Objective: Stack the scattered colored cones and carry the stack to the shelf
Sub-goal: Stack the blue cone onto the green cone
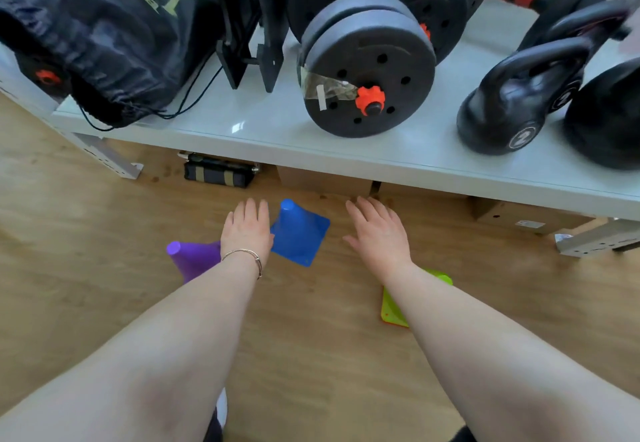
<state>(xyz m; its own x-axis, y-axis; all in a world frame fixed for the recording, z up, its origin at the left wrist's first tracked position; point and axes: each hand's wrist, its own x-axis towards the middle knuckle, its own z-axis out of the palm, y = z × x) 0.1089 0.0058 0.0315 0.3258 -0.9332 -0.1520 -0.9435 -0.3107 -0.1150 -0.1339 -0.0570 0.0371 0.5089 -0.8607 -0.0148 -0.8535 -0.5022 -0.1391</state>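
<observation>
Three cones stand on the wooden floor in front of a low white shelf (346, 161). The blue cone (298, 233) is upright in the middle. My left hand (247, 230), palm down with fingers apart, is just left of it and holds nothing. A purple cone (192, 258) leans behind my left wrist, partly hidden. My right hand (377, 233) hovers open to the right of the blue cone, apart from it. A lime-green cone (393, 310) with an orange edge lies mostly hidden under my right forearm.
The shelf top carries a black drawstring bag (104, 36), black dumbbells with orange collars (367, 70) and kettlebells (516, 102). Under it sit a dark strapped block (218, 173) and cardboard boxes (519, 216). Metal shelf feet (588, 240) stand at both sides.
</observation>
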